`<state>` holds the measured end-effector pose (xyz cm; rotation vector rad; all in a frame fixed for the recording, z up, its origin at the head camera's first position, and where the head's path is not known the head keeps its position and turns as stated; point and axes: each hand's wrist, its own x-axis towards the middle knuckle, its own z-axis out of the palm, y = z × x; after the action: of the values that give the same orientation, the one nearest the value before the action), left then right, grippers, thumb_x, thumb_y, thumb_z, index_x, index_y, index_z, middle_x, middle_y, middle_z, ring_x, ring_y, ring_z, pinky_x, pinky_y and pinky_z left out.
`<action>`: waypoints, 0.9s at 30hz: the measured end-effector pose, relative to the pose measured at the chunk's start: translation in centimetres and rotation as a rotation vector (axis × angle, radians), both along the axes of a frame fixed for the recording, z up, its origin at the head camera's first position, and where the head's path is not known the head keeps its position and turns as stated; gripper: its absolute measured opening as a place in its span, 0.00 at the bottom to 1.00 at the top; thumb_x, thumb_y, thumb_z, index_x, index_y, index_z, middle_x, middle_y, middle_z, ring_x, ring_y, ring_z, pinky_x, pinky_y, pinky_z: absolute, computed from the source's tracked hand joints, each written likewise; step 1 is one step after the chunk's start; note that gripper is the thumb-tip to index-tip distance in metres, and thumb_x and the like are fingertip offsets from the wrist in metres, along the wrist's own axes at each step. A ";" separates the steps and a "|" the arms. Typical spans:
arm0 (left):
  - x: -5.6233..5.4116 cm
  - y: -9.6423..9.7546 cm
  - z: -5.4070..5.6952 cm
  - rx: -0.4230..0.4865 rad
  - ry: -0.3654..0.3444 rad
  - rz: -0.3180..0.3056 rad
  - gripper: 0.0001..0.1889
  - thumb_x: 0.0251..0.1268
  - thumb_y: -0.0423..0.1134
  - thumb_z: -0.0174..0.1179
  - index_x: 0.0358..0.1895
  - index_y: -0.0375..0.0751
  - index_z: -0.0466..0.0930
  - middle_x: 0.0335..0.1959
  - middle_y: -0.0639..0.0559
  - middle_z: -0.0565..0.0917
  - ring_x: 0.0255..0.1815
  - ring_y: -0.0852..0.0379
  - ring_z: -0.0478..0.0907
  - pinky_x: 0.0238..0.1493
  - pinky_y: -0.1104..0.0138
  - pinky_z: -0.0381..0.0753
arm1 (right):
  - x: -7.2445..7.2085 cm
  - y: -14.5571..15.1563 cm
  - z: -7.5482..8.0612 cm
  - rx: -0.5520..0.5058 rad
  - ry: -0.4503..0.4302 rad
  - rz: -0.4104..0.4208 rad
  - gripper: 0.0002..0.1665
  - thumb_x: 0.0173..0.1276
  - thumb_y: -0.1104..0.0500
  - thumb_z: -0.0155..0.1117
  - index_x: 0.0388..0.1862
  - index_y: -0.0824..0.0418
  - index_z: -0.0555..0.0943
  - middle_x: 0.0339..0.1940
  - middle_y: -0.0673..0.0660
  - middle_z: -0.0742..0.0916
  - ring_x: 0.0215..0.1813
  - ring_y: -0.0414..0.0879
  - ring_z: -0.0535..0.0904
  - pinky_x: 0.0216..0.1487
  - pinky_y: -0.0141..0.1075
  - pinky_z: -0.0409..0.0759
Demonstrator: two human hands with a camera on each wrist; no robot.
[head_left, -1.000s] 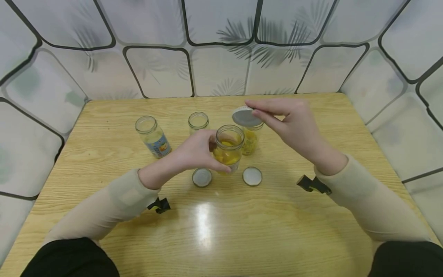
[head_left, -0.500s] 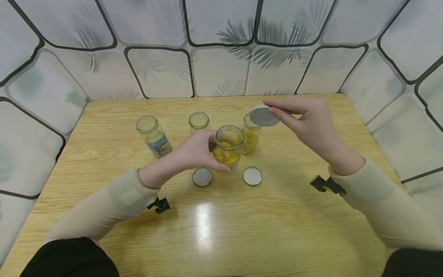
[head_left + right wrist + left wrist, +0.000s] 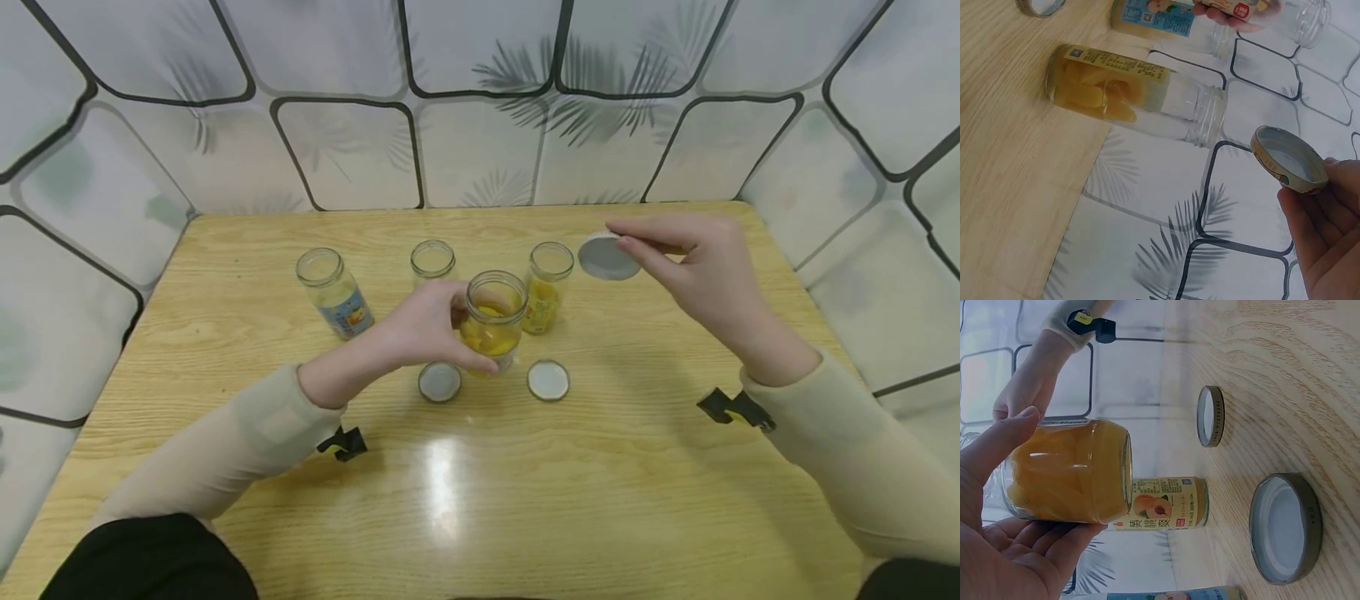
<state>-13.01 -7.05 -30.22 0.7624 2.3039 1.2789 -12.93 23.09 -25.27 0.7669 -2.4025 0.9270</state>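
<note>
My left hand (image 3: 427,329) grips an open glass jar (image 3: 491,333) of yellow peach pieces around its side, raised above the table. In the left wrist view the jar's base (image 3: 1127,472) is apart from the wood. To the right, my right hand (image 3: 701,271) pinches a metal lid (image 3: 607,257) by its edge between fingertips and thumb. The lid hangs in the air, its pale inside showing in the head view. Just left of it stands another open jar (image 3: 1116,87), yellow-labelled, with peach pieces at the bottom.
Two lids, one left (image 3: 439,382) and one right (image 3: 548,380), lie inside-up on the wooden table (image 3: 465,517). An open jar (image 3: 432,260) behind my left hand is partly hidden. A blue-labelled open jar (image 3: 345,310) stands farther left. Patterned panels (image 3: 480,150) border the table.
My right hand has carried the lid rightward, from over the yellow-labelled jar's mouth to beside it. That jar's rim is now uncovered. My left hand and its jar stay in place.
</note>
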 end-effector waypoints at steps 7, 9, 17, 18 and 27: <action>0.1 0.0 0.2 -0.017 -0.009 0.008 0.35 0.34 0.39 0.79 0.55 0.46 0.78 0.42 0.54 0.84 0.37 0.59 0.82 0.41 0.66 0.81 | 0.2 1.4 -0.8 0.037 -0.031 -0.045 0.14 0.60 0.65 0.67 0.46 0.55 0.86 0.40 0.53 0.89 0.39 0.21 0.78 0.39 0.16 0.75; 0.1 0.0 0.2 -0.017 -0.014 0.008 0.35 0.34 0.39 0.79 0.55 0.46 0.78 0.42 0.55 0.84 0.37 0.59 0.82 0.41 0.66 0.81 | 0.3 1.8 -1.2 0.055 -0.045 -0.059 0.14 0.61 0.64 0.67 0.46 0.54 0.86 0.40 0.53 0.89 0.38 0.21 0.78 0.37 0.16 0.75; 0.1 -0.1 0.1 -0.013 -0.010 0.007 0.35 0.35 0.39 0.79 0.55 0.46 0.78 0.41 0.54 0.85 0.37 0.58 0.82 0.41 0.66 0.81 | 0.7 3.3 -2.6 0.113 -0.130 -0.110 0.11 0.62 0.61 0.67 0.44 0.55 0.87 0.38 0.52 0.89 0.34 0.21 0.77 0.28 0.17 0.72; 0.1 -0.1 0.1 -0.015 -0.008 0.007 0.34 0.35 0.39 0.79 0.54 0.46 0.79 0.40 0.54 0.85 0.37 0.58 0.82 0.41 0.66 0.81 | 0.8 3.4 -2.8 0.123 -0.147 -0.118 0.11 0.63 0.60 0.66 0.45 0.55 0.87 0.38 0.52 0.89 0.34 0.21 0.77 0.26 0.18 0.71; 0.3 -0.1 0.3 -0.023 -0.009 0.020 0.35 0.34 0.40 0.79 0.55 0.46 0.78 0.42 0.54 0.84 0.37 0.58 0.82 0.41 0.66 0.81 | 1.1 4.6 -4.2 0.169 -0.252 -0.146 0.11 0.64 0.56 0.65 0.45 0.52 0.86 0.39 0.51 0.89 0.32 0.23 0.78 0.26 0.20 0.73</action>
<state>-12.72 -7.18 -29.93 0.7260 2.3206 1.2591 -11.80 27.65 -29.46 0.5499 -2.7432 0.8111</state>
